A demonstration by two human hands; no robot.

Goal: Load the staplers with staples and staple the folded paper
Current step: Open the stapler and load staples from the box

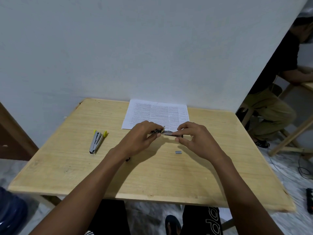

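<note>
Left hand (144, 133) pinches the rear end of a small dark metal stapler (171, 133), held level just above the desk (152, 175). Right hand (194, 135) closes thumb and fingers on the front half, pressing a strip of staples (167, 132) along the open channel. Whether the strip is seated, cannot tell.

Just below the right hand, a short grey staple block (178, 152) lies flat on bare wood, apart from everything.

Directly beyond both hands: printed paper (157, 114), white, dense text in columns, too small to read. Its near edge is hidden behind the hands; its far edge meets the wall.

Well left of the left hand: second stapler (96, 142), bright metal with yellow plastic tips, splayed open in a V, lying flat.

Desk is pale wood-grain board, square corners, chipped along the near edge. Wide clear surface between the forearms and toward the near edge.

Below the desk edge, dark shorts (210, 221) with white lettering, partly cut off, unreadable.
</note>
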